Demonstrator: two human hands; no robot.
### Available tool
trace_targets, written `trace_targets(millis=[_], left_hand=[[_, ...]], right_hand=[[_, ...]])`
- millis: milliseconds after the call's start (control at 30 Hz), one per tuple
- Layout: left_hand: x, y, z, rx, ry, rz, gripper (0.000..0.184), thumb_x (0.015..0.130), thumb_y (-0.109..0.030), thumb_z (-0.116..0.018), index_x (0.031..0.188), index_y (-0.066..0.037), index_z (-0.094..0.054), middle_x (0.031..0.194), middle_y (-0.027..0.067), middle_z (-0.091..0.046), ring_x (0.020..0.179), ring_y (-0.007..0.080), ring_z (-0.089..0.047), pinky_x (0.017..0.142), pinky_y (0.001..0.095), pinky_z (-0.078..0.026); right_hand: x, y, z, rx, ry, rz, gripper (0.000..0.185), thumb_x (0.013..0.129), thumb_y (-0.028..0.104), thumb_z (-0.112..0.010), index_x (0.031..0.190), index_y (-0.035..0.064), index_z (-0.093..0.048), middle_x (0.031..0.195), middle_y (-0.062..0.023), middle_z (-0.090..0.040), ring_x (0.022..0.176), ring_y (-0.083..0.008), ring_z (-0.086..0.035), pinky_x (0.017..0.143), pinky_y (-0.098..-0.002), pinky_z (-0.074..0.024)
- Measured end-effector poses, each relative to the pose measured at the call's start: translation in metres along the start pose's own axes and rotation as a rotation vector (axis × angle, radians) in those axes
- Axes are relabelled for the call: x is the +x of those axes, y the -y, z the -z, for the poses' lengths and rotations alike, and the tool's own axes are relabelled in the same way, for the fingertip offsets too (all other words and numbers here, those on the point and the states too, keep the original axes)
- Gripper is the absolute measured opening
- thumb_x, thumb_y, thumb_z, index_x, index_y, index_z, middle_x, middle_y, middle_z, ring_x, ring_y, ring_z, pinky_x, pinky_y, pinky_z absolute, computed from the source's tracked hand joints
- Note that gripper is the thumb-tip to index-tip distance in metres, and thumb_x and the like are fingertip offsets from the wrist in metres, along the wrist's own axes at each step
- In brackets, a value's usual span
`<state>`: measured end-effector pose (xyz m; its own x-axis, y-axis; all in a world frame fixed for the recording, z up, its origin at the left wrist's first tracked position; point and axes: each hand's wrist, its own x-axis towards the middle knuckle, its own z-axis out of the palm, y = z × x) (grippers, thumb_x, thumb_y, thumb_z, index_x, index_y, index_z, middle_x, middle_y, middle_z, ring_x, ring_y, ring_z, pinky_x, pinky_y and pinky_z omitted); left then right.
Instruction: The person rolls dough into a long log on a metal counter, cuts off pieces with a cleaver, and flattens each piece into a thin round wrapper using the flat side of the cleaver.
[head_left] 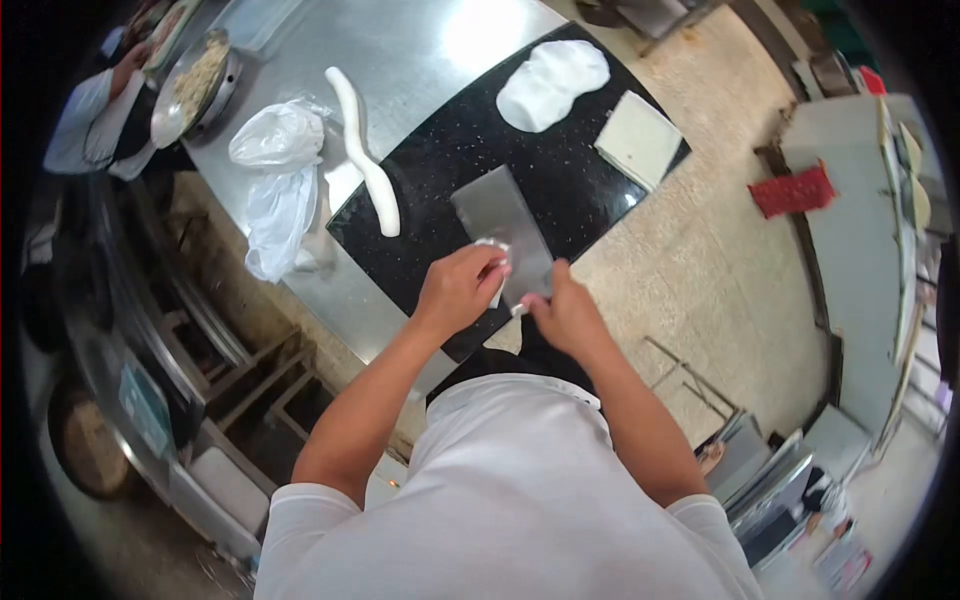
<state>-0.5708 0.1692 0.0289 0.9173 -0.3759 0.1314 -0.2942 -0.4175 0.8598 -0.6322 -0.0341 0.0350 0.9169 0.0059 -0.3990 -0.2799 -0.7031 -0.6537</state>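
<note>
Over the near part of a black speckled slab (pixel 430 170), my right hand (pixel 567 310) is closed around the near end of a wide metal blade (pixel 510 215). My left hand (pixel 460 287) has its fingers pinched against the blade's left side, with a small white piece at the fingertips that is too small to name. A long white dough roll (pixel 362 155) lies across the slab's left edge. Toward the slab's far side rests a flattened white dough mass (pixel 553 85). A stack of pale square sheets (pixel 640 140) sits at the right corner.
Plastic bags (pixel 280 190) lie on the steel table (pixel 400 45). A metal bowl of crumbly food (pixel 195 90) stands at the far left, beside another person's arm (pixel 125 75). A red object (pixel 792 190) is at the right, beyond the floor.
</note>
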Motion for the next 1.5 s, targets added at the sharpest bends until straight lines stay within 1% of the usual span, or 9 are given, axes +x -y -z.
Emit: trace_targets(millis=[333, 533, 633, 833, 933, 1067, 1233, 1333, 1500], left_hand=[[0.078, -0.044, -0.007, -0.355, -0.268, 0.354, 0.028, 0.1, -0.008, -0.068, 0.127, -0.002, -0.066, 0.097, 0.0023, -0.068, 0.082, 0.0069, -0.062, 0.068, 0.0251, -0.053], [0.173, 0.007, -0.02, -0.518, -0.435, 0.5, 0.037, 0.102, -0.012, -0.061, 0.139, -0.003, -0.061, 0.112, 0.0085, -0.068, 0.091, 0.0155, -0.066, 0.077, 0.0312, -0.058], [0.15, 0.009, -0.005, 0.029, -0.429, 0.392, 0.049, 0.095, -0.017, -0.069, 0.141, -0.004, -0.059, 0.135, 0.0209, -0.062, 0.114, 0.0322, -0.066, 0.101, 0.0405, -0.052], [0.016, 0.024, 0.029, 0.728, -0.63, 0.229, 0.054, 0.083, -0.021, -0.084, 0.127, -0.002, -0.061, 0.122, 0.0214, -0.061, 0.115, 0.0428, -0.059, 0.101, 0.0475, -0.049], [-0.013, 0.044, 0.041, 0.71, -0.676, 0.333, 0.053, 0.079, -0.024, -0.088, 0.119, -0.003, -0.06, 0.114, 0.0198, -0.061, 0.11, 0.0424, -0.06, 0.096, 0.0497, -0.048], [-0.013, 0.069, 0.058, 0.529, -0.643, 0.257, 0.042, 0.083, -0.019, -0.085, 0.112, -0.003, -0.059, 0.113, 0.0185, -0.06, 0.102, 0.0405, -0.061, 0.088, 0.0481, -0.051], [-0.025, 0.079, 0.071, 0.229, -0.665, 0.284, 0.034, 0.085, -0.014, -0.081, 0.108, -0.002, -0.06, 0.105, 0.0176, -0.063, 0.097, 0.0395, -0.062, 0.084, 0.0485, -0.051], [-0.031, 0.087, 0.085, 0.26, -0.627, 0.268, 0.029, 0.085, -0.013, -0.08, 0.105, -0.003, -0.061, 0.096, 0.0166, -0.064, 0.091, 0.0375, -0.064, 0.078, 0.0472, -0.051], [-0.035, 0.099, 0.102, 0.346, -0.507, 0.125, 0.02, 0.085, -0.011, -0.078, 0.099, -0.006, -0.065, 0.094, 0.0134, -0.067, 0.086, 0.0383, -0.066, 0.075, 0.0499, -0.053]], right_hand=[[-0.012, -0.067, 0.089, -0.095, 0.459, 0.131, 0.043, 0.088, 0.028, -0.077, 0.112, -0.0013, -0.056, 0.091, -0.0279, -0.072, 0.093, -0.0471, -0.07, 0.082, -0.0547, -0.0549], [-0.016, -0.096, 0.154, 0.019, 0.269, 0.002, 0.035, 0.091, 0.027, -0.076, 0.105, -0.0007, -0.059, 0.09, -0.0245, -0.074, 0.087, -0.0449, -0.073, 0.077, -0.0498, -0.0569], [-0.015, -0.093, 0.172, 0.299, 0.004, 0.228, 0.034, 0.095, 0.029, -0.074, 0.106, -0.0002, -0.06, 0.084, -0.0141, -0.075, 0.074, -0.0282, -0.075, 0.066, -0.0368, -0.056], [0.064, -0.105, 0.115, 1.032, -0.289, 0.121, 0.021, 0.104, 0.027, -0.062, 0.109, 0.0069, -0.058, 0.077, -0.0024, -0.059, 0.057, -0.0154, -0.057, 0.054, -0.0299, -0.0481], [0.083, -0.086, 0.1, 1.134, -0.142, -0.398, 0.017, 0.106, 0.025, -0.057, 0.11, 0.0089, -0.053, 0.076, -0.0023, -0.056, 0.055, -0.0142, -0.055, 0.051, -0.0306, -0.048], [0.047, -0.053, 0.082, 1.116, -0.214, -0.4, 0.015, 0.106, 0.024, -0.056, 0.11, 0.0104, -0.05, 0.072, -0.002, -0.054, 0.051, -0.0134, -0.053, 0.046, -0.0297, -0.0458], [-0.012, 0.011, 0.034, 0.579, -0.094, -0.273, 0.012, 0.104, 0.017, -0.058, 0.111, 0.0084, -0.055, 0.069, -0.0012, -0.053, 0.048, -0.0104, -0.05, 0.044, -0.0265, -0.0409], [-0.014, 0.056, 0.002, -0.084, -0.166, 0.209, 0.013, 0.101, 0.016, -0.06, 0.108, 0.0053, -0.057, 0.075, -0.0171, -0.063, 0.068, -0.0362, -0.069, 0.06, -0.0449, -0.0531], [-0.005, 0.167, -0.019, -0.575, 0.031, 0.352, 0.013, 0.102, 0.014, -0.049, 0.109, 0.0039, -0.054, 0.1, -0.0229, -0.069, 0.087, -0.045, -0.071, 0.075, -0.0522, -0.0575]])
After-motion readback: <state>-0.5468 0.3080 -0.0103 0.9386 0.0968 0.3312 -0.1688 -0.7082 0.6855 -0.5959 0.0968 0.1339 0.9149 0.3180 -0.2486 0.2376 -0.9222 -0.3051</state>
